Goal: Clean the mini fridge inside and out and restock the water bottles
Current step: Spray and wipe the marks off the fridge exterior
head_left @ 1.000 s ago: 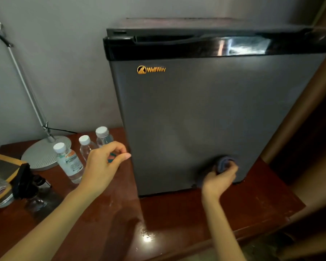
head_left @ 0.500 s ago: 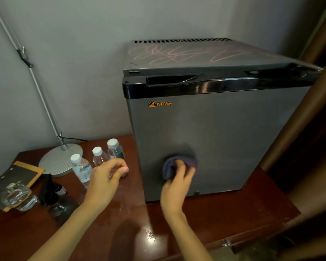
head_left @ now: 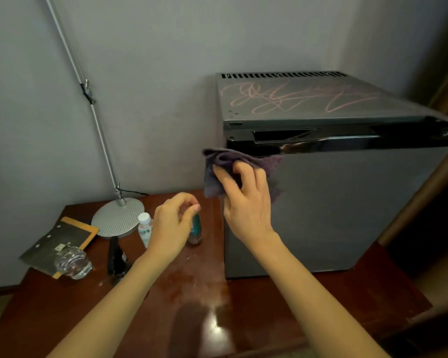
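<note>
A grey mini fridge [head_left: 352, 208] stands on a dark wooden table [head_left: 282, 313], its door closed. Pink scribbles [head_left: 292, 98] mark its top. My right hand [head_left: 246, 202] grips a bunched purple cloth [head_left: 216, 174] and holds it against the door's upper left corner, just under the black trim. My left hand [head_left: 172, 224] hovers with loosely curled fingers over the water bottles and holds nothing. One bottle with a white cap [head_left: 143, 226] shows left of that hand. A second bottle with a teal label [head_left: 195, 229] peeks out at its right.
A silver lamp base [head_left: 118, 215] and its slanted pole stand by the wall at the left. A clear glass jar [head_left: 73, 262], a dark notebook [head_left: 58, 239] and a black object [head_left: 114, 257] lie on the table's left part. A brown curtain [head_left: 424, 202] hangs at the right.
My right hand has swept the cloth from low on the fridge door up to its upper left corner. The left hand stays hovering over the bottles. The view now shows the fridge top.
</note>
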Available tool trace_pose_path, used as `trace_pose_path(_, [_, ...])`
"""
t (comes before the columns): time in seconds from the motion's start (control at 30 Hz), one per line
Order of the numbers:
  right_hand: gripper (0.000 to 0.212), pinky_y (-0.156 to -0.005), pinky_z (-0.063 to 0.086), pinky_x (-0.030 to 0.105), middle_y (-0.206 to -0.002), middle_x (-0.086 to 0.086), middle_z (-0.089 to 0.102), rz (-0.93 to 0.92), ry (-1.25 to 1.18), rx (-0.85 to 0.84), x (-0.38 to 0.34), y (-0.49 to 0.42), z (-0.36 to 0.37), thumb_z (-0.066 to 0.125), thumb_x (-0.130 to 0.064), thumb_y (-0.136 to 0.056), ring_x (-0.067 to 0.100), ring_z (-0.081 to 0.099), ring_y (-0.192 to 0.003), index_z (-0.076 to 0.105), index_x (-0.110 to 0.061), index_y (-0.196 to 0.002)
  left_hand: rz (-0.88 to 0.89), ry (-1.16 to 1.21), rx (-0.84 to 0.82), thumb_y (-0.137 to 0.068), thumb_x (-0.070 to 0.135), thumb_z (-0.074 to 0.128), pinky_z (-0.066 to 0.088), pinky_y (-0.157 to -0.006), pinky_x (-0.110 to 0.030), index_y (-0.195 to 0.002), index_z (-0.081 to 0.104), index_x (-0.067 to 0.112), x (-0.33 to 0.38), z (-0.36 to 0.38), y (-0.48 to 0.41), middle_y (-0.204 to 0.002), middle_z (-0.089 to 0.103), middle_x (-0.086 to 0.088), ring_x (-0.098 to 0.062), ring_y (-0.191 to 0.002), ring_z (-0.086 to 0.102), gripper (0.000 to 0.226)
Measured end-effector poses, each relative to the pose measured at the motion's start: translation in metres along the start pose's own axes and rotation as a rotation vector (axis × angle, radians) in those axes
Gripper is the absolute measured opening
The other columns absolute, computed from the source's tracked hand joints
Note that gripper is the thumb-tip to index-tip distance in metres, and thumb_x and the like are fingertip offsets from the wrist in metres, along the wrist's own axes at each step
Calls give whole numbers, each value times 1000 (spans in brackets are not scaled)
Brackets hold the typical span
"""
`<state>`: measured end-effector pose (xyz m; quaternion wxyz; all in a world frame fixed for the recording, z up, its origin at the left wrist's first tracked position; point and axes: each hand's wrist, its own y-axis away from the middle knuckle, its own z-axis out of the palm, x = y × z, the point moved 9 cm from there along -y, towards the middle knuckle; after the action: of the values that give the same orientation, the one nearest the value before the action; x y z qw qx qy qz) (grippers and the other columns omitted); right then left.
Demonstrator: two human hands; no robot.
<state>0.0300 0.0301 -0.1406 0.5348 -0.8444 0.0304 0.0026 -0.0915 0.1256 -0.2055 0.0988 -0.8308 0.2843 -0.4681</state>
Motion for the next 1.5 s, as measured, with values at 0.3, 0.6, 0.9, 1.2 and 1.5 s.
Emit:
trace_pose_path(0.3, [42, -80, 51, 29, -124, -1, 65, -267, 253, -791, -13, 164, 129, 55, -32, -76, 18, 65, -102, 72, -18, -111, 12, 70, -38, -88, 13, 62, 51, -79, -41, -83, 64, 20, -13, 11, -7, -80, 61, 16, -9, -83, 59, 9])
trace_pose_path(0.6, [51, -85, 48, 25, -147, -1, 44, -401, 375, -1176, -10, 316, 185, 70, -37, -77, 24, 32, -130, 64, -17, -123, 17, 83, -107, -88, 12, 62, 50, -68, -30, -83, 64, 17, -53, 32, 3, -76, 61, 13, -11, -74, 61, 8])
trace_pose_path(0.9, [42, -77, 55, 27, -121, -8, 60, -465, 130, -848, -8, 207, 119, 79, -33, -59, 21, 48, -106, 76, -25, -100, 184, 0, -112, -88, 20, 62, 41, -67, -21, -85, 62, 26, -14, 20, -17, -78, 56, 21, -1, -77, 53, 6])
trace_pose_path(1.2, [30, -68, 55, 31, -114, 2, 54, -418, 115, -276, -1, 14, -17, 50, -17, -83, 22, 53, -86, 70, -16, -105, 305, -155, -97, -88, 16, 57, 48, -79, -33, -92, 59, 31, 71, -48, -65, -91, 59, 20, -10, -91, 54, 16])
trace_pose_path(1.5, [31, -80, 49, 36, -113, 12, 55, -70, 153, -20, 78, -102, -129, 55, -2, -74, 29, 44, -100, 70, -5, -101, 507, -280, -189, -86, 14, 55, 49, -76, -38, -93, 60, 21, 163, -56, -82, -95, 61, 7, -18, -90, 54, 11])
